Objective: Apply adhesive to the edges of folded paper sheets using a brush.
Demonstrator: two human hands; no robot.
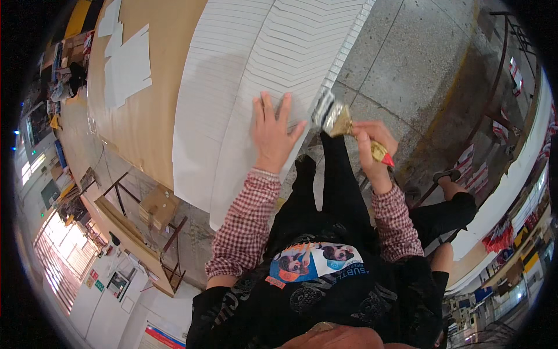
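My left hand [275,135] lies flat with fingers spread on layered white sheets [224,75], which overlap in many narrow, staggered strips. In my right hand [376,146] is a paintbrush [339,121] with a yellowish handle, a red tip and a silvery wrapped part. The brush's bristle end meets the right edge of the sheets, where a row of short strip ends runs along the border. Whether the bristles press on the sheets or hover just over them, I cannot tell.
The sheets rest on a tan tabletop [165,70], with white paper pieces [129,70] at its left. Grey floor [401,70] lies to the right. Another person's leg [447,206] is close at my right, beside a second white-topped table [494,203]. A small wooden stack [158,206] stands at lower left.
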